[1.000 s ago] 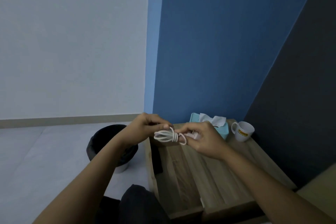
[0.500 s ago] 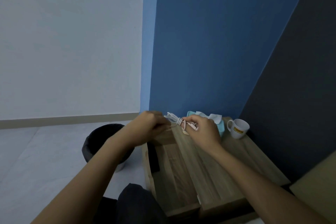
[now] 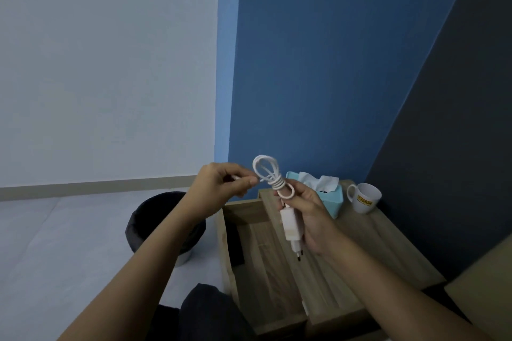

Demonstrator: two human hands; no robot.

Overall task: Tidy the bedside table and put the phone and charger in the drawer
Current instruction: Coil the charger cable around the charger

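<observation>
A white charger point(image 3: 291, 227) with its cable point(image 3: 270, 174) coiled and wrapped hangs above the wooden bedside table point(image 3: 385, 243). My right hand point(image 3: 310, 216) is shut on the charger's plug block and the base of the coil. My left hand point(image 3: 224, 184) pinches the free end of the cable, just left of the coil. The drawer point(image 3: 266, 271) stands pulled out to the left below my hands. A dark flat object, probably the phone point(image 3: 237, 243), lies at the drawer's left side, partly in shadow.
On the table's far side stand a light-blue tissue box point(image 3: 329, 198) and a white mug point(image 3: 365, 198) with a yellow label. A black waste bin point(image 3: 158, 219) sits on the floor left of the table. Walls close in behind and to the right.
Both hands have lifted the charger higher and turned the coil upright. The plug block now hangs visible below my right hand; my left hand pulls the cable end leftward.
</observation>
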